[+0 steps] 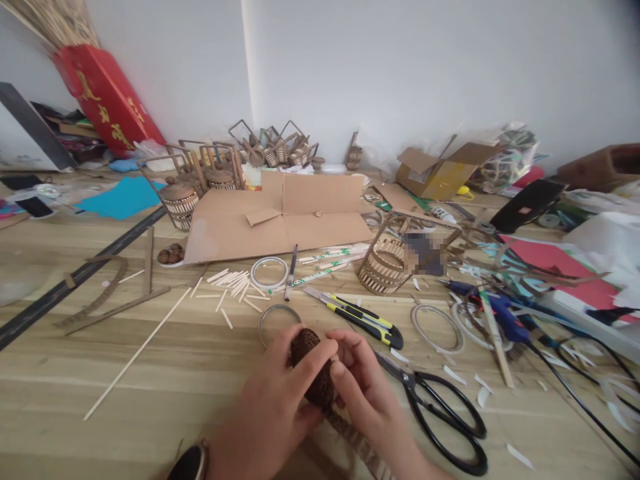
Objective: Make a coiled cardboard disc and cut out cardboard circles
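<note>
Both hands low at centre, over plank floor point(150, 373). Left hand point(277, 410), watch point(193, 463) on wrist, held dark cardboard coil point(309, 363); fingers point(315, 357) pinched over its top. Right hand point(370, 397) met it from other side, fingers pressed against coil's edge. Corrugated strip point(363, 450) trailed from coil under right hand. Black scissors point(445, 417) lay just right of hands. Yellow utility knife point(360, 317) and tape ring point(277, 320) lay just beyond. Slatted basket point(383, 267) farther back.

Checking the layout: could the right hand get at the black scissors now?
Probably yes: the scissors lie just beside the right hand with nothing between, though it is busy gripping the brown cardboard roll.
</note>
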A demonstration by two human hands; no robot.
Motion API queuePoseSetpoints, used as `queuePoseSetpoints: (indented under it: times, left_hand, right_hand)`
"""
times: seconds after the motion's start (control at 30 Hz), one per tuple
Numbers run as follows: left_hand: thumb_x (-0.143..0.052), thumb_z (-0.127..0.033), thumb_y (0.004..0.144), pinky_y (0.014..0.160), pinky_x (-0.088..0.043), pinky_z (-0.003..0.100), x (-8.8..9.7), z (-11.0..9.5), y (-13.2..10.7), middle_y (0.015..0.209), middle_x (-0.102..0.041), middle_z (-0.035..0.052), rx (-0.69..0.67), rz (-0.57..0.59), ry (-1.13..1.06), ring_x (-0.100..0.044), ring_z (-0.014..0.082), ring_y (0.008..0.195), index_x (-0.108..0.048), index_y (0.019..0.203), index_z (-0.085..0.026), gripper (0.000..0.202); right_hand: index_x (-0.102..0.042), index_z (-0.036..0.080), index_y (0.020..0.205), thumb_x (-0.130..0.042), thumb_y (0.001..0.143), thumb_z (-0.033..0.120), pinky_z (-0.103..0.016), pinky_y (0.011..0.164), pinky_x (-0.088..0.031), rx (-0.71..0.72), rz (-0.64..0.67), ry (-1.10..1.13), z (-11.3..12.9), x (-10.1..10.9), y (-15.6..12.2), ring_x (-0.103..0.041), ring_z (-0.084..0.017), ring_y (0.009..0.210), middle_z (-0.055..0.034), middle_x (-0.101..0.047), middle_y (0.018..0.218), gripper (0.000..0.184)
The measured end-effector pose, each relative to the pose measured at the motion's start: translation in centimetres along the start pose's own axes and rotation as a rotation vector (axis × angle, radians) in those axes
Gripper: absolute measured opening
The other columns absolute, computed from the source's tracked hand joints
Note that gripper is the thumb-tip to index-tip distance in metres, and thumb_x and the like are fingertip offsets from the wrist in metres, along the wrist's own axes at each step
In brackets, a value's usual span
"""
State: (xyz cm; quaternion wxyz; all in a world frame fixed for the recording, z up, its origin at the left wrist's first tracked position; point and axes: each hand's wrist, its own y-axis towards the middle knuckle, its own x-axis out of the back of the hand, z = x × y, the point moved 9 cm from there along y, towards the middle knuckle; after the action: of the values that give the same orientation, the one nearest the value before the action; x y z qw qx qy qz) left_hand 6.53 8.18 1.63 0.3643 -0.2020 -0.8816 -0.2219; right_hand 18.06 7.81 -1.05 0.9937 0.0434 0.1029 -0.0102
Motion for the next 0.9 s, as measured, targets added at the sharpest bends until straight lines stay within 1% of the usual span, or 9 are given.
queuePoseSetpoints:
  times: [0.1, 0.17, 0.27, 0.37, 0.53, 0.6, 0.7, 0.77, 0.9]
  left_hand:
    - [-0.057, 0.01, 0.068, 0.099, -0.051, 0.062, -0.1, -0.3, -0.1, 0.146, -0.04, 0.0139, -0.03, 0.012, 0.028, -0.051, 0.0384, 0.131, -0.04, 0.143, -0.041, 0.093]
    - [-0.059, 0.008, 0.069, 0.099, -0.051, 0.061, 0.0, -0.5, 0.2, 0.143, -0.042, 0.0137, -0.025, 0.009, -0.006, -0.053, 0.0377, 0.129, -0.043, 0.141, -0.039, 0.088]
    - [-0.067, 0.002, 0.071, 0.099, -0.053, 0.052, 0.2, -0.4, 0.7, 0.133, -0.05, 0.0118, 0.035, 0.015, -0.146, -0.058, 0.0329, 0.123, -0.05, 0.135, -0.033, 0.075]
    - [-0.072, -0.001, 0.071, 0.097, -0.055, 0.042, 0.7, -0.3, 1.1, 0.126, -0.054, 0.0096, 0.083, -0.015, -0.278, -0.062, 0.0275, 0.114, -0.052, 0.132, -0.029, 0.071]
    - [-0.076, -0.004, 0.07, 0.093, -0.056, 0.039, 1.7, 0.2, 1.1, 0.125, -0.054, 0.0078, 0.091, -0.101, -0.325, -0.062, 0.0264, 0.111, -0.053, 0.131, -0.032, 0.071]
    - [-0.076, -0.005, 0.07, 0.092, -0.057, 0.039, 2.0, 0.4, 1.1, 0.125, -0.054, 0.0078, 0.077, -0.136, -0.292, -0.062, 0.0267, 0.11, -0.052, 0.131, -0.033, 0.071]
    - [-0.072, -0.002, 0.07, 0.09, -0.057, 0.04, 2.6, 0.5, 1.0, 0.124, -0.052, 0.0081, 0.044, -0.208, -0.189, -0.062, 0.027, 0.11, -0.049, 0.133, -0.032, 0.074]
    - [-0.069, 0.002, 0.068, 0.091, -0.057, 0.042, 2.9, 0.4, 1.0, 0.124, -0.05, 0.0083, 0.021, -0.248, -0.105, -0.061, 0.0279, 0.112, -0.047, 0.133, -0.032, 0.076]
    - [-0.065, 0.004, 0.068, 0.092, -0.057, 0.046, 2.7, 0.5, 0.8, 0.126, -0.046, 0.0088, 0.026, -0.256, 0.014, -0.06, 0.03, 0.115, -0.044, 0.134, -0.034, 0.079]
  right_hand:
    - [-0.057, 0.029, 0.117, -0.056, 0.095, 0.057, -0.025, 0.06, -0.049, -0.042, 0.106, -0.019, -0.2, -0.5, 0.2, -0.055, -0.016, 0.068, 0.0003, -0.058, 0.083, 0.035]
    - [-0.055, 0.029, 0.118, -0.055, 0.096, 0.057, -0.025, 0.059, -0.049, -0.005, 0.127, -0.057, 0.3, -0.4, 0.2, -0.055, -0.016, 0.068, 0.0002, -0.057, 0.082, 0.036]
    - [-0.052, 0.033, 0.124, -0.056, 0.097, 0.053, -0.022, 0.058, -0.048, 0.152, 0.044, -0.192, 1.8, 0.1, -0.1, -0.052, -0.014, 0.065, 0.003, -0.053, 0.078, 0.034]
    - [-0.049, 0.04, 0.132, -0.057, 0.096, 0.052, -0.021, 0.064, -0.051, 0.324, -0.002, -0.352, 3.0, -0.3, -0.9, -0.055, -0.015, 0.071, 0.0023, -0.057, 0.085, 0.039]
    - [-0.041, 0.038, 0.141, -0.062, 0.088, 0.061, -0.023, 0.07, -0.055, 0.402, -0.01, -0.441, 3.4, -0.6, -1.1, -0.061, -0.016, 0.075, 0.0005, -0.062, 0.093, 0.062]
    - [-0.048, 0.034, 0.133, -0.062, 0.088, 0.062, -0.023, 0.069, -0.055, 0.451, -0.037, -0.476, 4.4, -0.3, -1.1, -0.062, -0.016, 0.072, 0.0012, -0.063, 0.088, 0.054]
    - [-0.061, 0.029, 0.101, -0.056, 0.099, 0.046, -0.022, 0.066, -0.051, 0.51, -0.036, -0.597, 5.8, -0.3, -1.1, -0.062, -0.014, 0.07, 0.0021, -0.065, 0.08, 0.018]
    - [-0.063, 0.027, 0.088, -0.055, 0.101, 0.032, -0.022, 0.066, -0.049, 0.517, -0.03, -0.689, 6.3, -0.4, -1.0, -0.063, -0.014, 0.071, 0.0023, -0.067, 0.077, 0.016]
    - [-0.066, 0.026, 0.084, -0.063, 0.093, 0.02, -0.024, 0.065, -0.048, 0.543, -0.042, -0.776, 6.6, -0.3, -0.8, -0.065, -0.015, 0.069, 0.0034, -0.07, 0.074, 0.011]
